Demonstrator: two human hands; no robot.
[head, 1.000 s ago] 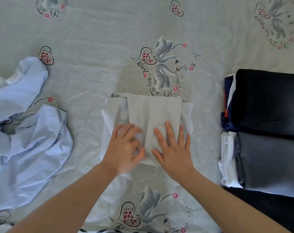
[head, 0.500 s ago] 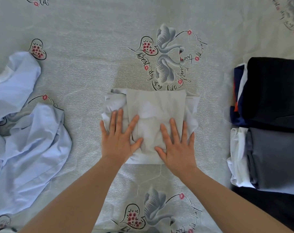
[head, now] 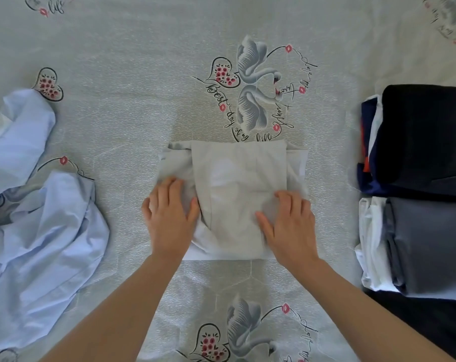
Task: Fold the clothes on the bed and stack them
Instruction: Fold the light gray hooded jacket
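Folded pale grey garment (head: 237,184), soft squarish cloth, both hands gripping

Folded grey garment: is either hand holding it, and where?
Both hands grip the folded grey garment: left hand at its left side, right hand at its right.
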